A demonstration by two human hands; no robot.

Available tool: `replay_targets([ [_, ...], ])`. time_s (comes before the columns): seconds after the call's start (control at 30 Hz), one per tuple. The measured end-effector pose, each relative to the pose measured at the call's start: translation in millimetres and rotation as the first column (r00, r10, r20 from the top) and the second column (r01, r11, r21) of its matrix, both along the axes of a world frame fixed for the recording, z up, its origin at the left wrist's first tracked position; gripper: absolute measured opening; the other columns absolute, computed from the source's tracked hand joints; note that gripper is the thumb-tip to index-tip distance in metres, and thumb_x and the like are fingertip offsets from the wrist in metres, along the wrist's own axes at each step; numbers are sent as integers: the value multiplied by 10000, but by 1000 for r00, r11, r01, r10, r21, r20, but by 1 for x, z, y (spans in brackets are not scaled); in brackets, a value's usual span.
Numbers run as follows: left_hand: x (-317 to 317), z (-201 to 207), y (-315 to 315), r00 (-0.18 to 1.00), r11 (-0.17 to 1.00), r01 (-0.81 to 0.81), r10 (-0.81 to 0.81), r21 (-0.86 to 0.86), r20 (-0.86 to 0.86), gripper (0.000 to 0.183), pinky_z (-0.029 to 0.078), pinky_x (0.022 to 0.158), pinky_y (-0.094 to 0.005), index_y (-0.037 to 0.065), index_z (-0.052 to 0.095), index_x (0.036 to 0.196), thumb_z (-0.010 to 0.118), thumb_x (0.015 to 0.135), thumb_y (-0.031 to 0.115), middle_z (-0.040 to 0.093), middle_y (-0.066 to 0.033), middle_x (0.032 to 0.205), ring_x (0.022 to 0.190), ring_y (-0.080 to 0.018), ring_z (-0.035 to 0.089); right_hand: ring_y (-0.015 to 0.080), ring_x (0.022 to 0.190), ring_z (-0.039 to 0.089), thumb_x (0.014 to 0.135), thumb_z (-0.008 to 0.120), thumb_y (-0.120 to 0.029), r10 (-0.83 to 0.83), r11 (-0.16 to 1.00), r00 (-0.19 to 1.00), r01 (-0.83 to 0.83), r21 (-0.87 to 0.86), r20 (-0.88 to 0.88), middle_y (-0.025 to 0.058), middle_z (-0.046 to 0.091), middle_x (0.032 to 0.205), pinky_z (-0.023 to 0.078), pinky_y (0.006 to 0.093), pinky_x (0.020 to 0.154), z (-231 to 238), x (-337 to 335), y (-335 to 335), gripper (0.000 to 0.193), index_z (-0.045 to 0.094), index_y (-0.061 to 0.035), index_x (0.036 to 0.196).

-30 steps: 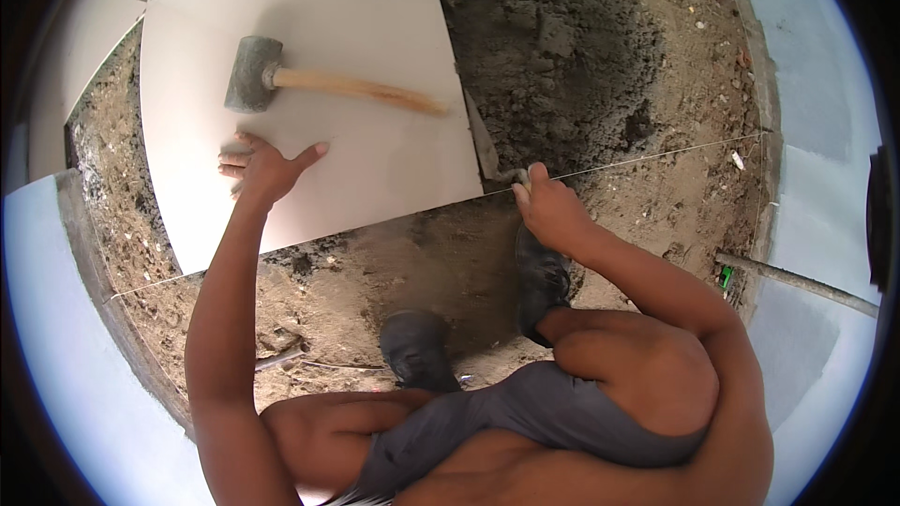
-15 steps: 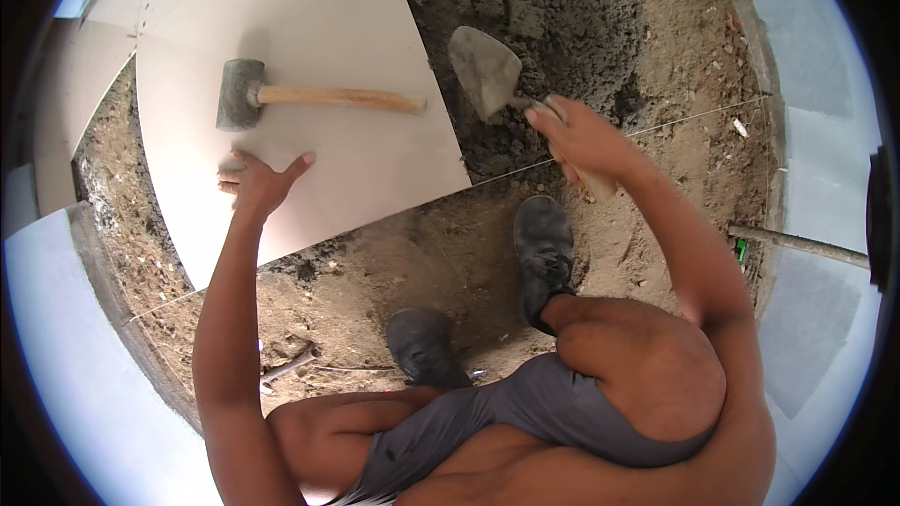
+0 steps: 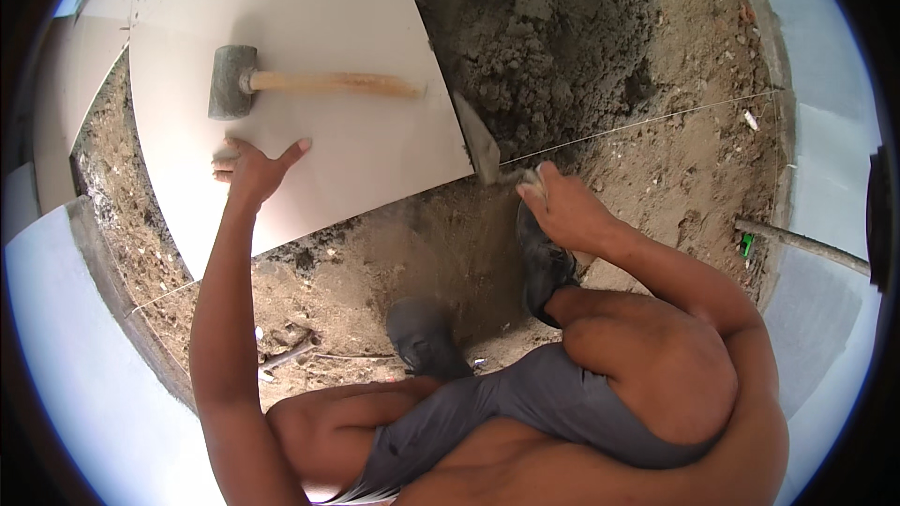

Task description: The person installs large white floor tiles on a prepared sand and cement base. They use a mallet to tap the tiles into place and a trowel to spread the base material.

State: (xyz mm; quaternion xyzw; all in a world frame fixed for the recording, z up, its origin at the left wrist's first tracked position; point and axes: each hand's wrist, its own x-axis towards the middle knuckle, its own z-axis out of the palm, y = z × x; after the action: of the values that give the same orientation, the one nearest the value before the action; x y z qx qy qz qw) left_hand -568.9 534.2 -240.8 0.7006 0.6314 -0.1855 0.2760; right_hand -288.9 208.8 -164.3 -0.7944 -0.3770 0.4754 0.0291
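Note:
A large pale tile point(image 3: 347, 159) lies on the left, and my left hand point(image 3: 258, 171) rests on it with the thumb spread away from the fingers. Just beyond that hand, a mallet lies on the tile, with a dark head point(image 3: 232, 82) and a wooden handle point(image 3: 333, 83). My right hand point(image 3: 567, 211) is closed round the handle of a trowel. The trowel's blade point(image 3: 479, 142) stands tilted on edge along the tile's right side, near its front corner. My fingers cover most of the trowel's handle.
Grey mortar point(image 3: 553, 28) is heaped right of the tile. A taut string point(image 3: 647, 130) crosses the dirt along the tile's front edge. My shoes point(image 3: 546, 262) stand close behind it. A rod point(image 3: 802, 238) juts in from the right, beside a pale wall point(image 3: 825, 319).
My right hand has brought the trowel down and toward me, from over the mortar to the tile's right edge. The blade has turned on edge. My left hand stays on the tile.

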Motion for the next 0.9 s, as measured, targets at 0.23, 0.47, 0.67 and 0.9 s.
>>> replay_targets([
  [0.23,5,8,-3,999,1000,0,-1,-16,-51,1487,219,1084,-674,-124,-131,1470,718,646,778,-122,-523,1430,1363,-641,-151,443,768,637,1030,443,-355,68,986,955,-108,127,288,251,620,790,504,522,679,-26,19,-1,355,421,-3,1070],
  [0.47,-1,-1,0,997,1000,0,2,25,-78,1513,214,1005,-773,-89,-135,1484,726,609,794,-163,-510,1432,1367,-638,-156,417,783,645,1025,470,-336,137,979,808,-199,46,573,233,627,829,510,502,644,-7,83,22,320,430,-28,1101],
  [0.67,7,11,-6,997,1000,-18,18,2,-76,1493,204,990,-792,-90,-136,1483,724,627,781,-163,-508,1435,1373,-625,-173,410,704,621,1021,466,-354,-175,969,933,108,220,314,226,610,771,475,505,631,17,88,46,347,466,-7,1019],
  [0.9,3,-6,0,997,1000,27,-28,-13,-65,1471,195,987,-799,-95,-122,1485,726,644,764,-143,-519,1430,1372,-634,-155,433,794,649,1020,450,-355,-23,997,952,-1,78,304,266,646,847,503,502,719,15,69,41,386,494,27,1053],
])
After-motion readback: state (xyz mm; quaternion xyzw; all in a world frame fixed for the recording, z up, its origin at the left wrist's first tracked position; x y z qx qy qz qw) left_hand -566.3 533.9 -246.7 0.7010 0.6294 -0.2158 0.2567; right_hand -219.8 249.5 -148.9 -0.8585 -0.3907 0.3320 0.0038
